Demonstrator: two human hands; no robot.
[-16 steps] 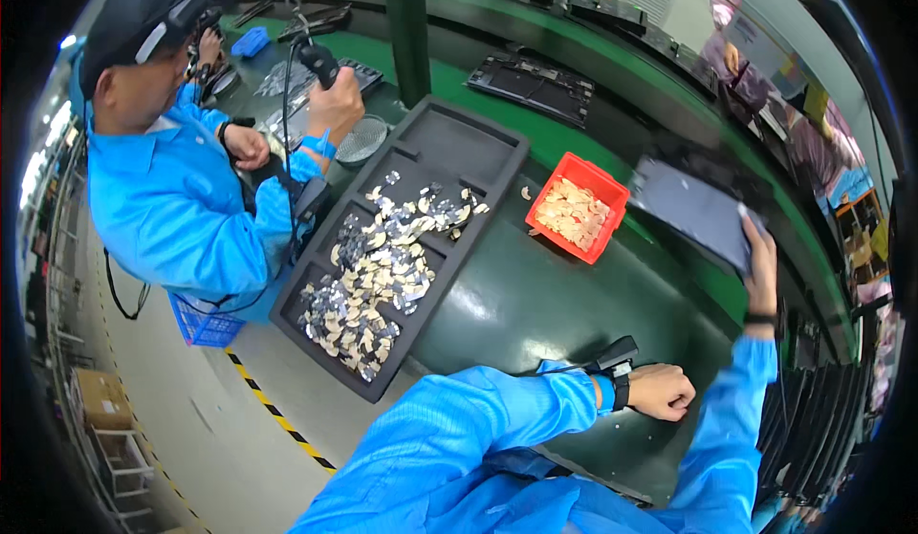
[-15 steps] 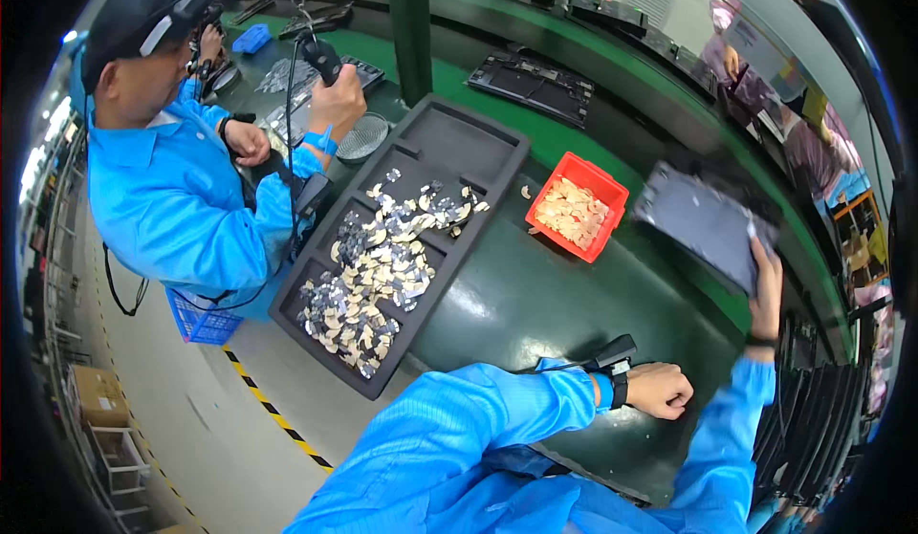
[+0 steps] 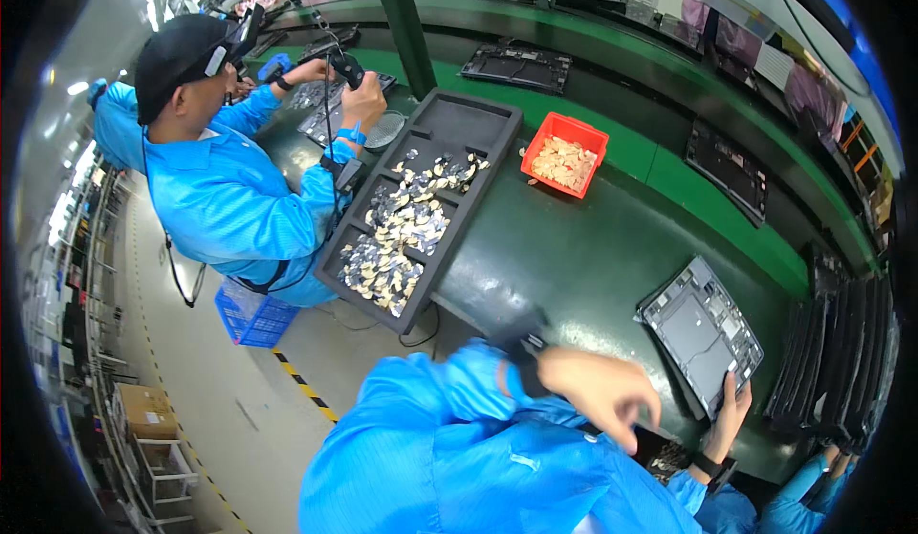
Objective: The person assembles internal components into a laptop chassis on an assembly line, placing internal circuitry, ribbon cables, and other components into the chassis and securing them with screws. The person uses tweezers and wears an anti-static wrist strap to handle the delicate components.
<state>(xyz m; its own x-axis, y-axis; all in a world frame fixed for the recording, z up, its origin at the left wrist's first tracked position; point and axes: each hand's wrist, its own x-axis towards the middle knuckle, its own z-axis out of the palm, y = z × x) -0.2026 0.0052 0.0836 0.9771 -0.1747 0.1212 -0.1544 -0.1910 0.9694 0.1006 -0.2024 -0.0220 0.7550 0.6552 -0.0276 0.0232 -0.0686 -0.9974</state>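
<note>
An opened tablet-like device (image 3: 703, 328), grey with its inner boards and battery area showing, is tilted over the right part of the green bench. My right hand (image 3: 730, 417) grips its near lower corner. Beneath its left edge a dark flat panel (image 3: 667, 360) shows in part. My left hand (image 3: 602, 391) hovers left of the device, slightly blurred, with fingers loosely bent and apart and nothing visible in them. Past its fingertips a dark piece with small parts (image 3: 665, 453) shows near the bench's front edge, partly hidden by my sleeves.
A black compartment tray (image 3: 486, 175) holds many small cream and dark pieces. A red bin (image 3: 582, 132) holds cream pieces. Dark device panels (image 3: 729, 171) lie on the far strip; black panels stand racked (image 3: 832, 352) at right. A co-worker (image 3: 239, 190) holds a black handheld tool (image 3: 347, 70).
The device in my right hand has come nearer and now shows its inner side. My left hand has lifted and moved toward me. A dark panel now lies on the far right strip.
</note>
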